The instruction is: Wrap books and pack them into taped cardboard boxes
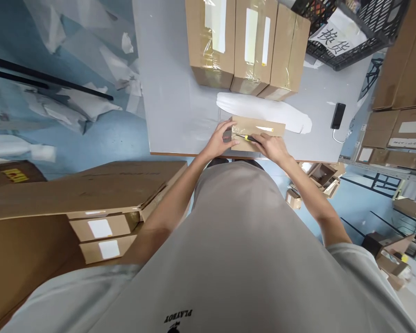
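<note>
A small taped cardboard box (260,129) lies near the front edge of the grey table (169,92). My left hand (219,141) rests on the box's left end, fingers curled over its edge. My right hand (272,147) is closed around a yellow-and-black utility knife (247,137), whose tip lies on the box's top. A long white plastic bag (263,110) lies just behind the box.
Three taped cardboard boxes (249,41) stand side by side at the table's back. A black crate (346,32) with a paper sign sits at the back right, a phone (338,115) on a cable at right. Large cartons (90,203) at my left; stacked boxes at right.
</note>
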Demonstrator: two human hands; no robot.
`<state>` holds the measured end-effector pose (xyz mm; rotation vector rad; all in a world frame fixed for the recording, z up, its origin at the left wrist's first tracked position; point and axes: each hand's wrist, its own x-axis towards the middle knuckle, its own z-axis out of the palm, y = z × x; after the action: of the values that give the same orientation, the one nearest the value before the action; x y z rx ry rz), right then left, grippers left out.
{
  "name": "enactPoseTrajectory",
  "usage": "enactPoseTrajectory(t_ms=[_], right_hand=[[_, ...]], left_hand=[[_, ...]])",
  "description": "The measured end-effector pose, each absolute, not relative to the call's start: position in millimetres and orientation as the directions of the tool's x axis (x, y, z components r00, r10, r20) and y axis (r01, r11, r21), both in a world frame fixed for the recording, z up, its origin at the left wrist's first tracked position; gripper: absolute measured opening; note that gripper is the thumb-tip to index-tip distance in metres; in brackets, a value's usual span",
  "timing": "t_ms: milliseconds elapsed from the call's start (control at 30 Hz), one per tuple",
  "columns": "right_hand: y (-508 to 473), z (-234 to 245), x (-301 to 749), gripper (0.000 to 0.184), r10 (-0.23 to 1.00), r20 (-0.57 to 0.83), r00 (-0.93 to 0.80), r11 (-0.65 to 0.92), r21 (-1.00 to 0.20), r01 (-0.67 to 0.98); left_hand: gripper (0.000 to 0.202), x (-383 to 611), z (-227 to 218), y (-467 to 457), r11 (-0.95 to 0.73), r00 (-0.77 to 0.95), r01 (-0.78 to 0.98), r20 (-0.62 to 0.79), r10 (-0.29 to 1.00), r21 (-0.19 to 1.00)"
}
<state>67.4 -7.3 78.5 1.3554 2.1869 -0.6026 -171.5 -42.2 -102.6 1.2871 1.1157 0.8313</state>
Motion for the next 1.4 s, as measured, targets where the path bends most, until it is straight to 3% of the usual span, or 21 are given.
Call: enactPoseTrajectory(t_ms=[400, 933, 1200, 1400], right_hand=[[3.6, 94.6, 45.0, 0.052, 0.662, -0.669, -0.337, 0.475, 0.026, 0.88], [15.8, 104.7, 28.1, 0.05, 0.596, -0.7, -0.394, 0.617, 0.084, 0.783], [18.5, 108.6, 29.3, 0.051, 0.589, -0.714, -0.378, 0.58, 0.048, 0.813], [16.4, 115.5, 89.6, 0.043, 0.62, -0.738, -0.267, 0.507, 0.116, 0.854]], left_hand=[[0.092, -167.2, -113.0, -43.6, 0.145, 0.292, 0.051, -0.154, 0.944, 0.988], [0.093, -166.6, -117.8, -42.8, 0.13, 0.292, 0.088, -0.151, 0.945, 0.988], [0.1, -171.3, -107.8, -42.2, 0.177, 0.29, 0.083, -0.194, 0.937, 0.981], [0.101, -175.2, -102.0, -44.4, 0.216, 0.276, 0.097, -0.235, 0.932, 0.972]])
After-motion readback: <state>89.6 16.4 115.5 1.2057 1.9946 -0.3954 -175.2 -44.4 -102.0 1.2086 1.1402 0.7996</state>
